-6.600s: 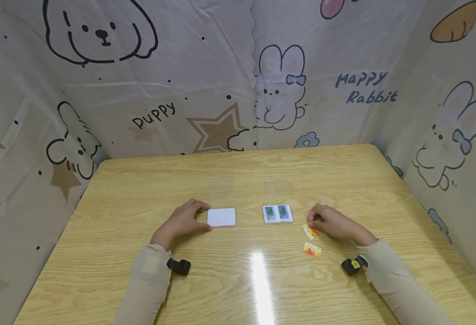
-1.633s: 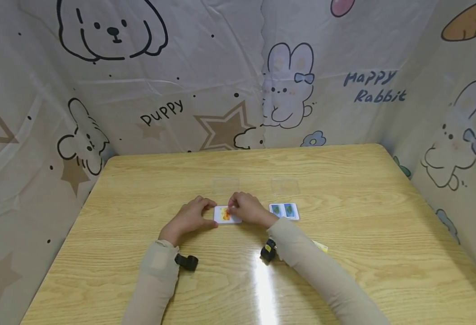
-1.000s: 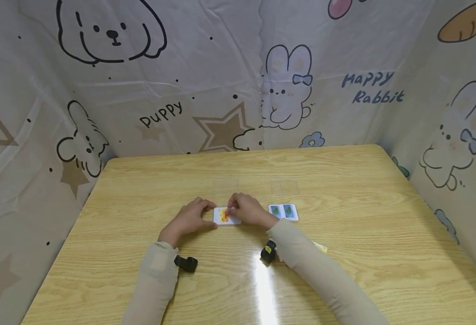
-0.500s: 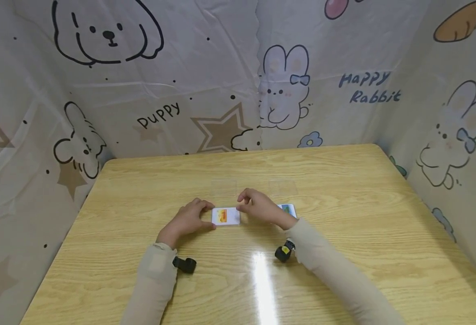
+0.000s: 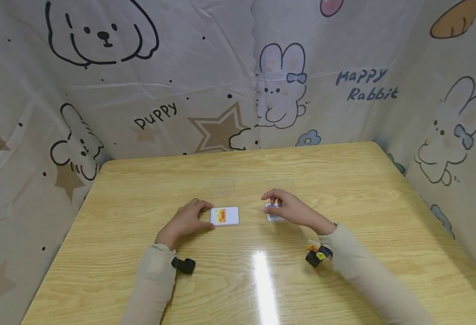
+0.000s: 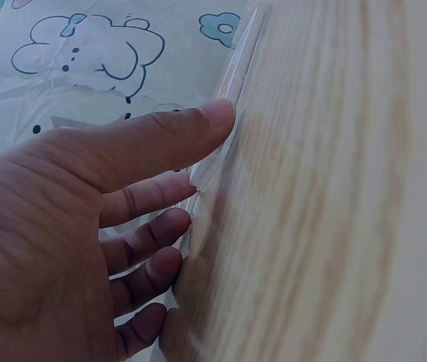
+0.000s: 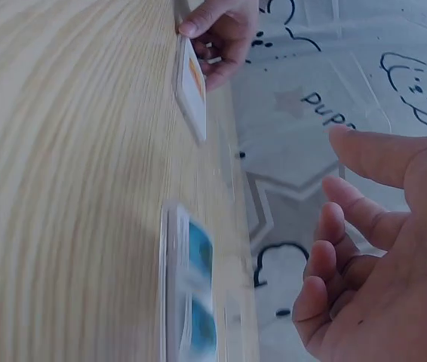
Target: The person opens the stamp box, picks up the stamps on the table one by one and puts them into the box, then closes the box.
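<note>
My left hand (image 5: 184, 223) pinches the left end of a stack of white cards (image 5: 232, 215) lying flat on the table, thumb at the near corner and forefinger at the far one. An orange picture sticker (image 5: 220, 215) sits on the stack's left half. In the left wrist view the stack's edge (image 6: 228, 139) shows beside the thumb. My right hand (image 5: 296, 210) hovers over a second card stack with two blue-green pictures (image 7: 201, 253), partly hiding it in the head view. The right fingers are loosely bent, and nothing shows between them. Another orange card piece (image 5: 312, 245) lies partly hidden by the right wrist.
Two clear plastic lids lie behind the stacks, the left lid (image 5: 223, 188) and the right lid (image 5: 282, 184). Each wrist wears a black camera. The wooden table (image 5: 160, 180) has a printed cloth (image 5: 205, 67) standing behind and at its sides.
My right hand set the orange sticker on the white stack, let go, and has moved right over the blue-picture stack. My left hand keeps its hold.
</note>
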Tool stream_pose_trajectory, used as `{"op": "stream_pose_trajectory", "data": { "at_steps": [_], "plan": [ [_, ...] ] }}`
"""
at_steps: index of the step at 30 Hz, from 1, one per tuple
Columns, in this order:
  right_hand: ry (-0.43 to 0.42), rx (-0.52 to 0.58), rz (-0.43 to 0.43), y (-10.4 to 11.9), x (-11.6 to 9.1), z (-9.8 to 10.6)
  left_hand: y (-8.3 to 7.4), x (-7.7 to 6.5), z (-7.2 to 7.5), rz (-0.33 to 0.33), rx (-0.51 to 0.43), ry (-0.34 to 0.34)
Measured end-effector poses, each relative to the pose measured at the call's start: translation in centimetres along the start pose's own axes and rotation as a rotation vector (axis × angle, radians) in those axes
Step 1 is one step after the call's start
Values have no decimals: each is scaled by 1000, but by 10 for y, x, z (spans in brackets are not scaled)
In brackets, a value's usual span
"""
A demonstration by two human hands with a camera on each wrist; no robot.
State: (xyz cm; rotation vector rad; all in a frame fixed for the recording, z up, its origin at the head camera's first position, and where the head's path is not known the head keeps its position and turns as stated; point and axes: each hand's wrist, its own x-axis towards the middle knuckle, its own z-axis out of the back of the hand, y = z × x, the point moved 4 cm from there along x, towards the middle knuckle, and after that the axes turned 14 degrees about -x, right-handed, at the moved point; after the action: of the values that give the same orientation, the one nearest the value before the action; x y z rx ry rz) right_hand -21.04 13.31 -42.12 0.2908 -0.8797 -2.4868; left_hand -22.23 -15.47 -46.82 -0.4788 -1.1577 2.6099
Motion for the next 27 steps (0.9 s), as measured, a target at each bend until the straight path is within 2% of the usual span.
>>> {"op": "stream_pose_trajectory", "data": {
  "at_steps": [8, 15, 21, 27],
  "plan": [
    [1, 53, -60, -28, -30, 10, 2, 1, 0, 2, 3, 2],
    [29, 73, -93, -43, -55, 14, 1, 1, -1, 4, -3, 2],
    [71, 62, -129, -52, -72, 14, 1, 1, 0, 9, -6, 1],
    [99, 6, -171, -65, -87, 10, 0, 1, 0, 8, -4, -2]
  ]
}}
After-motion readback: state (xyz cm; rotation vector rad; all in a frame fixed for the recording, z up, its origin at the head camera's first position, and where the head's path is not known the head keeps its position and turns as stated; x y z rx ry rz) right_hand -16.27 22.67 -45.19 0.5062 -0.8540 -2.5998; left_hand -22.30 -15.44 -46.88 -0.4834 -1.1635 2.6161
